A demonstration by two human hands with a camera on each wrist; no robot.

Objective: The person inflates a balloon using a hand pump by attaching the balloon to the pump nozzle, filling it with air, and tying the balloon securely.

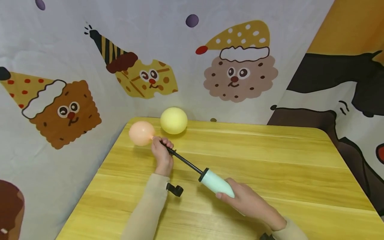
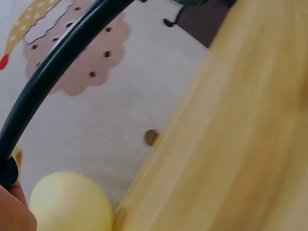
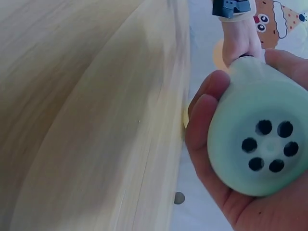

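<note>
My right hand [image 1: 247, 200] grips the mint-green barrel of a balloon pump [image 1: 216, 182], its fingers and thumb wrapped round it. In the right wrist view the barrel's round end [image 3: 269, 144] with several dark holes faces the camera. A thin black rod runs from the barrel to my left hand [image 1: 162, 153], which holds the pump's black far end. Just beyond the left fingers sits a small inflated peach balloon [image 1: 141, 133], its neck at that hand; the nozzle itself is hidden. A yellow balloon [image 1: 174, 120] lies close by at the table's back edge.
The wooden table [image 1: 270, 160] meets a cloth backdrop [image 1: 186, 76] printed with cartoon faces behind and to the left. A black wrist mount [image 1: 175, 189] sticks out from the left sleeve.
</note>
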